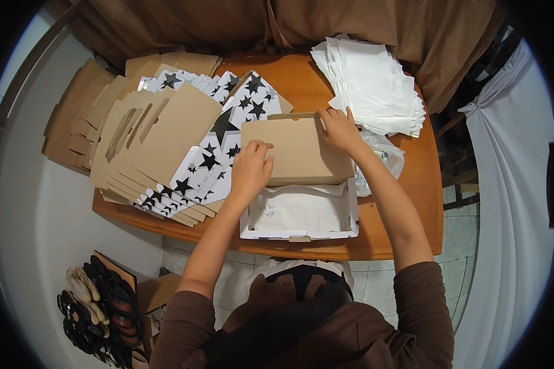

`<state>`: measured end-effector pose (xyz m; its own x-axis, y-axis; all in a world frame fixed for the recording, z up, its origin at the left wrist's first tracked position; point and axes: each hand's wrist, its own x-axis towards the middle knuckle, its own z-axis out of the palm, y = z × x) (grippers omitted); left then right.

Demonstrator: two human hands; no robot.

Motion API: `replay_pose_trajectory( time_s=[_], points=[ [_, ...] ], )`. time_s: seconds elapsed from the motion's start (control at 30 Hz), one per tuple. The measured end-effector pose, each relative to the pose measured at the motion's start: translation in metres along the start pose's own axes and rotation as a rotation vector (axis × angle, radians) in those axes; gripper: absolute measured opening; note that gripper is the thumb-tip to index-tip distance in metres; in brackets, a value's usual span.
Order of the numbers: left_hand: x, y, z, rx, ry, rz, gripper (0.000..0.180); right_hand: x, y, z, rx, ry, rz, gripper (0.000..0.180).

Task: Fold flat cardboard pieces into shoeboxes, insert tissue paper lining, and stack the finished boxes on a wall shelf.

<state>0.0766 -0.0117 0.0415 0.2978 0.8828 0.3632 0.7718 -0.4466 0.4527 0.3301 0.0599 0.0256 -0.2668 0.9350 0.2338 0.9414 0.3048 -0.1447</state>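
An open cardboard box (354,212), white outside, lies in front of me on the table. Its raised lid (297,150) shows a plain brown inner face and leans away from me. White tissue paper (311,208) lines the box, and a small white packet (269,211) rests on it near the left side. My left hand (250,169) is bent round the lid's left edge. At the lid's far right corner my right hand (340,129) grips the edge, fingers curled over it. What lies beneath the tissue is hidden.
Flat brown and star-printed cardboard boxes (178,132) lie stacked on the left of the wooden table (381,237). White paper sheets (375,86) are piled at the far right. Beside the box lies a clear plastic bag (385,157). Sandals (95,301) stand at lower left.
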Motion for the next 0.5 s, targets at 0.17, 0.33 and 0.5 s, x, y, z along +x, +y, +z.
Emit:
replay_pose_trajectory(
  time_s=[0.17, 0.33, 0.5],
  points=[
    [0.007, 0.002, -0.017, 0.161, 0.150, 0.022, 0.056, -0.024, -0.004, -0.033, 0.133, 0.212, -0.115, 0.051],
    [0.015, 0.008, -0.040, 0.348, 0.253, 0.242, 0.058, -0.053, -0.026, -0.058, 0.125, 0.432, -0.216, 0.042],
    [0.020, -0.001, -0.054, 0.309, 0.148, 0.430, 0.041, -0.085, -0.043, -0.069, 0.039, 0.550, -0.286, 0.033]
  ],
)
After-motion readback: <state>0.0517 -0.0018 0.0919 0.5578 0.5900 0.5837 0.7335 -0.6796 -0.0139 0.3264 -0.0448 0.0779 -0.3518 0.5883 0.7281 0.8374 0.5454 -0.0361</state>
